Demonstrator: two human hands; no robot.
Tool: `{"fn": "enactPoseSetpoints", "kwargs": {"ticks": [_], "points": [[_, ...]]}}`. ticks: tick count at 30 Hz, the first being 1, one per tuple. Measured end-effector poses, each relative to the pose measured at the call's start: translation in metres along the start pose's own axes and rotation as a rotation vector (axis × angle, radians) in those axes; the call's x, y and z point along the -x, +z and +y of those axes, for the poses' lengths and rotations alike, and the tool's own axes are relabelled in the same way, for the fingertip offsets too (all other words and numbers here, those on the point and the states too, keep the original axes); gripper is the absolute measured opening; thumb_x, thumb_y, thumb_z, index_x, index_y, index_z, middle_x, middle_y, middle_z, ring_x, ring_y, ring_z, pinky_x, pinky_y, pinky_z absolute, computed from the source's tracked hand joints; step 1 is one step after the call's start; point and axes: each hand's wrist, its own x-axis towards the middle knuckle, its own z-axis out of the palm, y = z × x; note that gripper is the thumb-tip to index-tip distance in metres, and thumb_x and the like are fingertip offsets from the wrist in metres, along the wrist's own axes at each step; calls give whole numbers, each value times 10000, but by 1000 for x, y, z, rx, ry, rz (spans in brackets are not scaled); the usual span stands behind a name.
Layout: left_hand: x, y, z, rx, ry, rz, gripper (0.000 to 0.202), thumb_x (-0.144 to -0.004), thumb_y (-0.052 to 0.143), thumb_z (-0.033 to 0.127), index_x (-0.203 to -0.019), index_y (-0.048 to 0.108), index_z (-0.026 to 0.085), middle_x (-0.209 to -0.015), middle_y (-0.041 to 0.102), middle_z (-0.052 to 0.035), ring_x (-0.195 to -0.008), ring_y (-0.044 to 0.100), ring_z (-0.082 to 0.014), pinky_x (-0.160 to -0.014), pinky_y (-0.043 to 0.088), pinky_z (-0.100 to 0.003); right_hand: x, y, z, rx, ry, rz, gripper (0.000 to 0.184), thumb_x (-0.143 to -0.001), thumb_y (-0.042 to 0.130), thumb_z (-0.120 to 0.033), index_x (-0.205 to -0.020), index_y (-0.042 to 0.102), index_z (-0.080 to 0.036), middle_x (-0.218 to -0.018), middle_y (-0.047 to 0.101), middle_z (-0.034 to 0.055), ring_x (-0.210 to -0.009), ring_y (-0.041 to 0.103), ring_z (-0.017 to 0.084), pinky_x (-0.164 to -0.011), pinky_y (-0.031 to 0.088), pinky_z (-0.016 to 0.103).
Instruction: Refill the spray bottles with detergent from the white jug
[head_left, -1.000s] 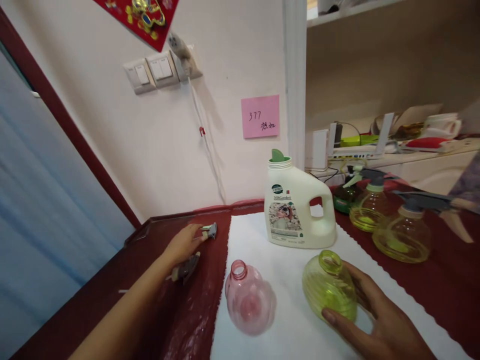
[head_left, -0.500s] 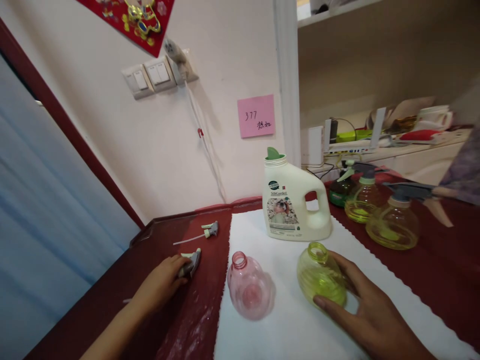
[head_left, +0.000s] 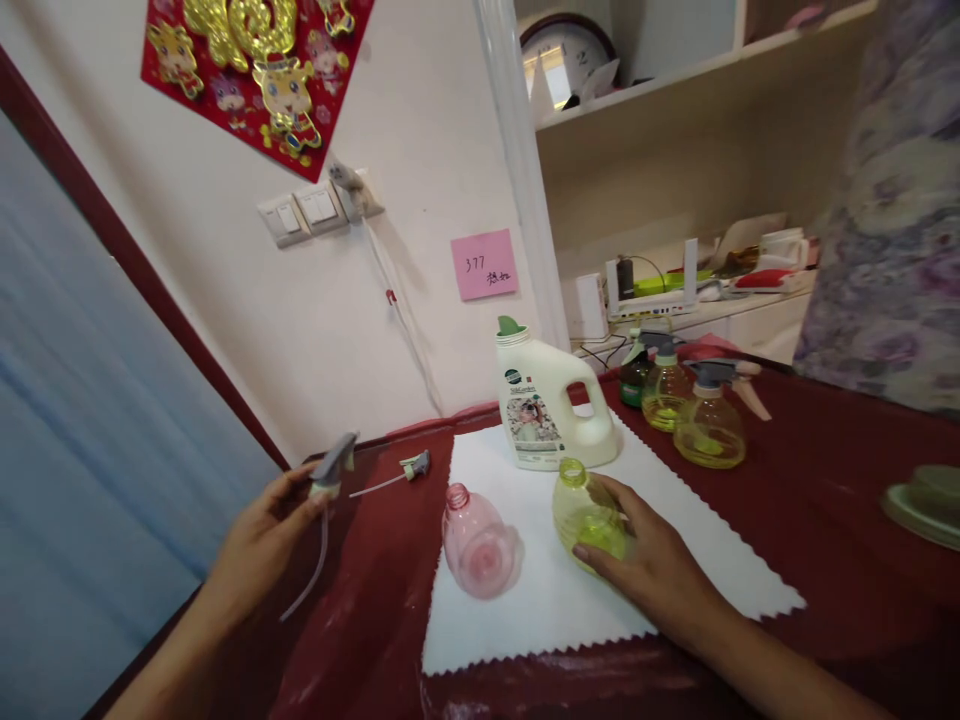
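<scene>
My left hand pinches a grey trigger spray head above the table, its thin clear dip tube hanging down. My right hand is wrapped around the side of a yellow-green spray bottle, which has no top on it and some yellow liquid inside. Left of that bottle, a pink bottle with an uncovered neck stands on the white cloth. Another trigger spray head lies on the red table with its tube pointing left.
Behind the bottles stands a pale green jug with its mouth uncapped. At the right are yellow spray bottles with triggers fitted and a dark green bottle. A green lidded object sits at the right edge.
My left hand has picked the nearer spray head up off the table and raised it leftward. My right hand keeps its grip on the yellow-green bottle. The camera view has shifted.
</scene>
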Motion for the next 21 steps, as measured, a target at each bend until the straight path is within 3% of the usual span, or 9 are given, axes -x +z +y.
{"fn": "enactPoseSetpoints", "kwargs": {"ticks": [2, 4, 6, 9, 16, 21], "points": [[13, 12, 40, 283, -64, 92, 383, -749, 807, 353, -1089, 664, 248, -910, 741, 27, -748, 683, -172, -673, 547, -239, 0, 1, 2, -4, -22, -15, 718, -779, 673, -424, -1412, 389, -240, -1421, 518, 112, -1297, 500, 287, -1092, 399, 484], [24, 26, 74, 490, 37, 164, 320, -743, 814, 249, -1030, 680, 207, -943, 739, 17, -738, 668, -127, -693, 561, -202, 0, 1, 3, -18, -43, -18, 727, -776, 682, -391, -1416, 376, -232, -1426, 509, 114, -1306, 490, 277, -1102, 385, 474], [33, 42, 101, 599, 119, 170, 307, -750, 796, 165, -1031, 676, 200, -1042, 722, -8, -850, 675, -137, -744, 587, -213, 0, 1, 3, -32, -60, -20, 727, -770, 688, -360, -1414, 377, -231, -1422, 513, 113, -1306, 489, 272, -1108, 373, 470], [42, 71, 126, 688, 229, 118, 316, -755, 801, 169, -1035, 673, 242, -1101, 693, -11, -1006, 672, -192, -762, 620, -261, -1, -1, -1, -39, -68, -29, 721, -759, 691, -328, -1408, 394, -226, -1404, 529, 113, -1286, 507, 270, -1095, 383, 466], [53, 150, 143, 789, 311, -34, 280, -789, 791, 226, -1040, 672, 254, -1078, 686, -4, -932, 688, -161, -802, 622, -296, -3, -4, -9, -42, -70, -17, 737, -731, 704, -287, -1404, 417, -195, -1381, 555, 122, -1269, 530, 263, -1081, 405, 435], [45, 185, 135, 793, 328, -76, 260, -822, 762, 230, -1056, 654, 258, -1055, 676, 0, -891, 694, -153, -774, 616, -302, -5, -5, -11, -41, -56, -15, 755, -709, 722, -280, -1402, 438, -192, -1389, 555, 115, -1282, 519, 269, -1103, 385, 429]]}}
